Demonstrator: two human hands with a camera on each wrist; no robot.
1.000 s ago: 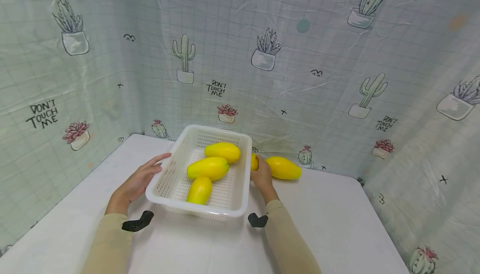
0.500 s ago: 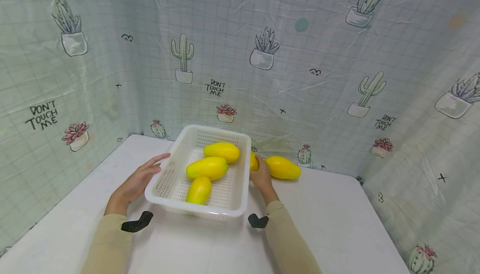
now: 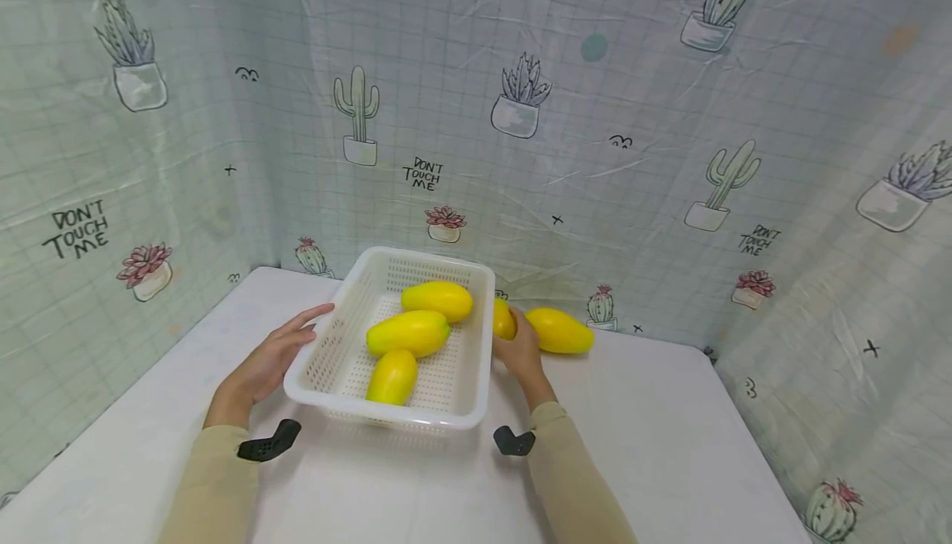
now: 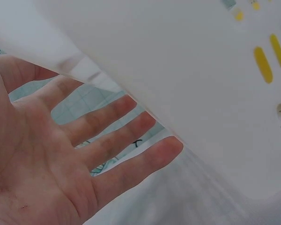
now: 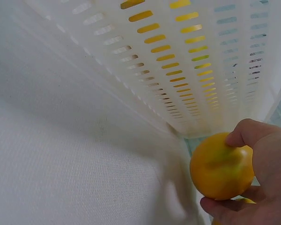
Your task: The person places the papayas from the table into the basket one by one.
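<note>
A white plastic basket (image 3: 487, 345) with slotted walls stands mid-table and holds three yellow papayas (image 3: 409, 334). Just past its right wall, my right hand (image 3: 518, 345) grips another papaya (image 3: 503, 320), partly hidden by the basket rim in the head view. The right wrist view shows my thumb over the top of that papaya (image 5: 221, 166) and fingers beneath it. My left hand (image 3: 268, 362) is at the basket's left side. In the left wrist view its fingers (image 4: 140, 164) are spread and nearly straight, fingertips right at the basket wall (image 4: 187, 84).
One more papaya (image 3: 559, 331) lies on the white table (image 3: 654, 428) just right of my right hand. A curtain (image 3: 461, 97) printed with cacti hangs behind the table and along both sides. Black devices (image 3: 269, 441) are worn at both wrists.
</note>
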